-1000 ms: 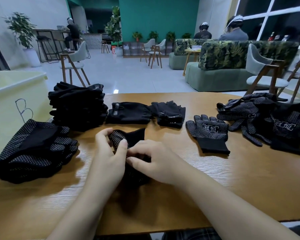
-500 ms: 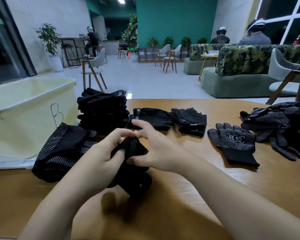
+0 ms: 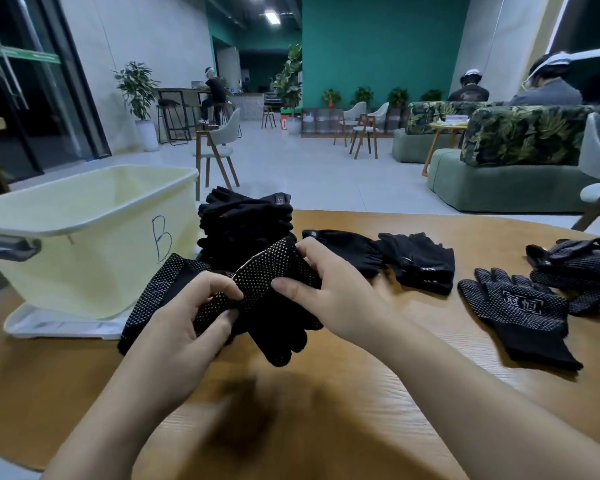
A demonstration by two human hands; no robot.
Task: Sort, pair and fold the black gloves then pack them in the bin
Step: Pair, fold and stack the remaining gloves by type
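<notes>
The folded black dotted knit glove pair (image 3: 271, 306), lifted above the near left part of the wooden counter (image 3: 413, 375), could spring open if either pinch slackens (the fold looks loose). The left hand (image 3: 184, 323) and right hand (image 3: 333, 289) both clasp it, fingers curled, beside the pale yellow plastic bin (image 3: 84, 237).

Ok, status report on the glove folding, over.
Both hands, left hand and right hand, grip the dotted glove pair above the table. Yellow bin at left, open. Nothing blocking.
</notes>
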